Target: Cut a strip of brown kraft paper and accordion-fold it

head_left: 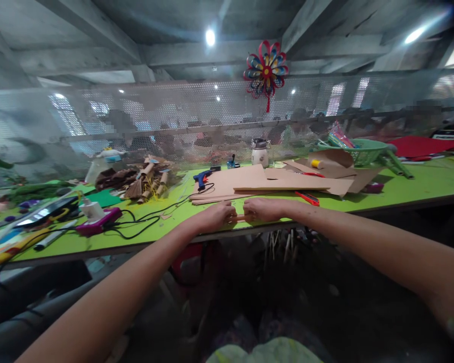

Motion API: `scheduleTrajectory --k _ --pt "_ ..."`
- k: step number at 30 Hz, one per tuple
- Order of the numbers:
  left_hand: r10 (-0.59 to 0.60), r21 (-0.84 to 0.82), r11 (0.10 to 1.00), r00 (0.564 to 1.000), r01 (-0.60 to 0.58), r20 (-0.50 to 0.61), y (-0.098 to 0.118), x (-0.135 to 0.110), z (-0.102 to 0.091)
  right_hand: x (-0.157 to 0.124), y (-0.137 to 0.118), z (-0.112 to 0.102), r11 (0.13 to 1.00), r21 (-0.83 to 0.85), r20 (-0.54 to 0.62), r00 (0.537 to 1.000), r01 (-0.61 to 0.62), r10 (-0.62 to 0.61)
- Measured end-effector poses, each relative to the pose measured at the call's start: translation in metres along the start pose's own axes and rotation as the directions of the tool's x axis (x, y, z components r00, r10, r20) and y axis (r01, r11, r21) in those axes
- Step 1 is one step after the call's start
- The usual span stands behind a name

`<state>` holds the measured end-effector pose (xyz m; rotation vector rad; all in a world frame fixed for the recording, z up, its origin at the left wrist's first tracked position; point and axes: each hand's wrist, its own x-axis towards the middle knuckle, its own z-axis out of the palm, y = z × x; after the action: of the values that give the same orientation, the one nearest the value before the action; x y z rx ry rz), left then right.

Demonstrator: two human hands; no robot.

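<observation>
Both my arms reach forward to the near edge of a bright green table (401,184). My left hand (214,216) and my right hand (263,208) are closed side by side on a thin rolled brown paper stick (240,218) lying across the edge. The fingers curl over it, and only a short piece shows between the hands. Just beyond lies a stack of brown cardboard sheets (245,182).
A blue glue gun (202,178) with a black cord, a red cutter (307,197), a pink power strip (98,222), a pile of brown paper rolls (144,182), a white jar (260,153) and a green basket (357,149) sit on the table. A mesh screen (174,121) stands behind, with a paper pinwheel (266,69).
</observation>
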<state>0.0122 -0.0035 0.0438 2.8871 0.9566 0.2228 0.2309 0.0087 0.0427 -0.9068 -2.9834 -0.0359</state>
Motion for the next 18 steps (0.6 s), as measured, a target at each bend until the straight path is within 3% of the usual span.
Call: scheduleTrajectory --k 18 --pt "0.146 0.104 0.982 0.984 -0.156 0.101 -0.0052 0.0046 -0.0086 -0.0097 0.0028 0.0041 0.992 -0.067 -0.023 0.994 0.105 -0.107"
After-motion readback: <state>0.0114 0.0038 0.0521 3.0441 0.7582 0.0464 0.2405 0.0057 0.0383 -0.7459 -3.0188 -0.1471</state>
